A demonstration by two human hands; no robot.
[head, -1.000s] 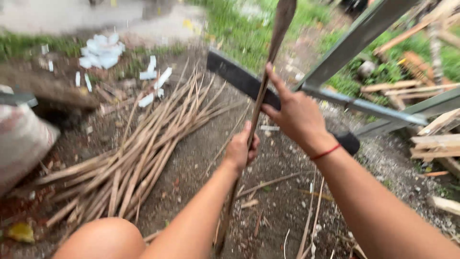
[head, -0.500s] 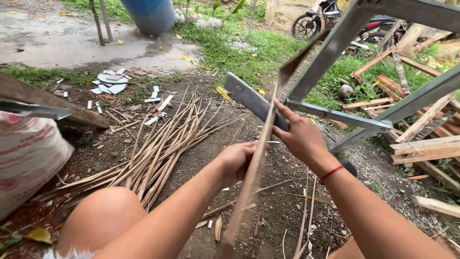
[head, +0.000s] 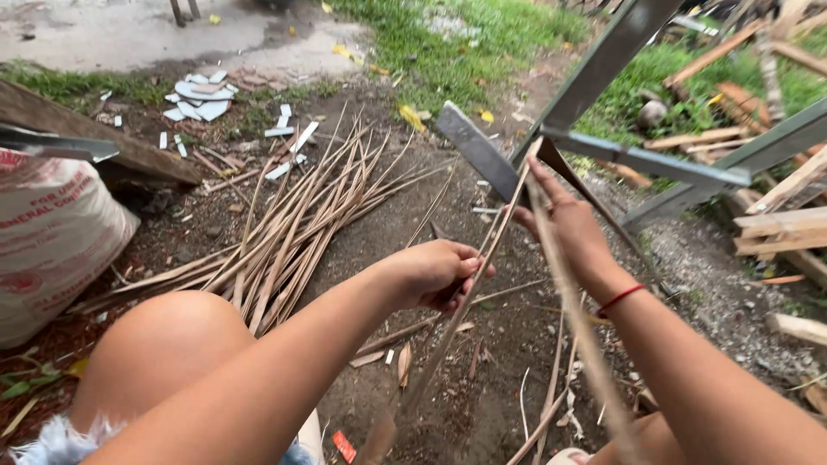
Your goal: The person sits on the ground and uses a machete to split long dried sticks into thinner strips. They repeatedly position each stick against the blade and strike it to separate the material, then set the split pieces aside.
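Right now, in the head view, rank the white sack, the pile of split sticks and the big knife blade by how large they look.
1. Pile of split sticks
2. White sack, cut off by the frame edge and nearer the camera, so unsure
3. Knife blade

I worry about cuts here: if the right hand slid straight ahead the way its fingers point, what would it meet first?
Most likely the flat knife blade, just beyond the right hand; its fingertips already seem beside it, though depth is unclear.

Knife blade [head: 475, 148] – dull grey metal, matt, worn. Strip [head: 482, 267] being split – dry fibrous palm stem, tan, rough. Heap of strips [head: 293, 224] – same woody, matt stuff. Frame [head: 637, 155] is painted metal, grey-green. Sack [head: 52, 232] is woven plastic, slight sheen. Ground [head: 362, 241] – damp gritty soil.
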